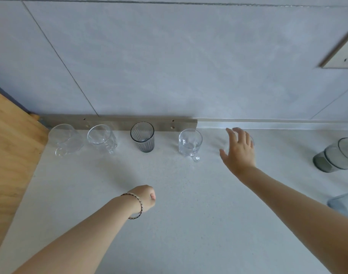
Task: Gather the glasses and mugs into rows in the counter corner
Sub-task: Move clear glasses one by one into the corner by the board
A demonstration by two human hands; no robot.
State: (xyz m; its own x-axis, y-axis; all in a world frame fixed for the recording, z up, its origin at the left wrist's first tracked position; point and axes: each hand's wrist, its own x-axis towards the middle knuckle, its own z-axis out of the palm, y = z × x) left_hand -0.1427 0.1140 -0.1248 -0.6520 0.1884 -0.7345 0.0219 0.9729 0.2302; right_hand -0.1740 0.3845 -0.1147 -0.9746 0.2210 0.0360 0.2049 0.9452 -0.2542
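Along the back wall of the white counter (179, 194) stands a row: a clear mug (64, 139) in the left corner, a second clear mug (102, 138), a grey ribbed tumbler (142, 136) and a third clear mug (189, 143). Right of them is a clear glass (252, 142), mostly hidden under my right hand (239, 151). That hand is spread over the glass with its fingers apart and straight, not curled around it. My left hand (146, 197), with a bracelet on the wrist, rests as a closed fist on the counter nearer me, holding nothing.
A grey glass (335, 155) stands at the right edge and a bluish glass (345, 202) sits below it, cut off by the frame. A wooden panel (11, 145) bounds the counter on the left. A wall socket (343, 52) is at upper right.
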